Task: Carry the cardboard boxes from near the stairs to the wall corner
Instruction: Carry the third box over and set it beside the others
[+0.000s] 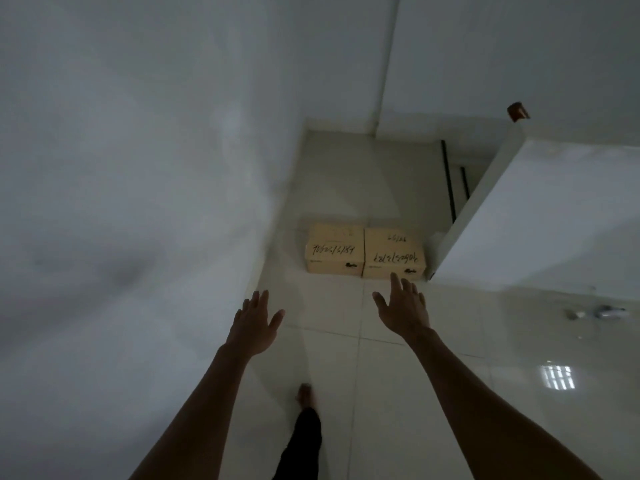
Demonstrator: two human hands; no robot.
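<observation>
Two cardboard boxes (pixel 365 252) sit touching on the floor at frame centre, by the stairs. Both hands are spread and empty; the right hand (pixel 405 306) is nearer than the left hand (pixel 254 322).

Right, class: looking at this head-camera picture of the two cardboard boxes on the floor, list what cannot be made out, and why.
- Handwriting on the left box and right box: too small and blurred to read.
- Box contents: both are shut.
- Stairs: mostly hidden behind the white half wall.
- Small objects on the floor at right: blurred.
- Left hand and right hand: only their backs show, palms hidden.
</observation>
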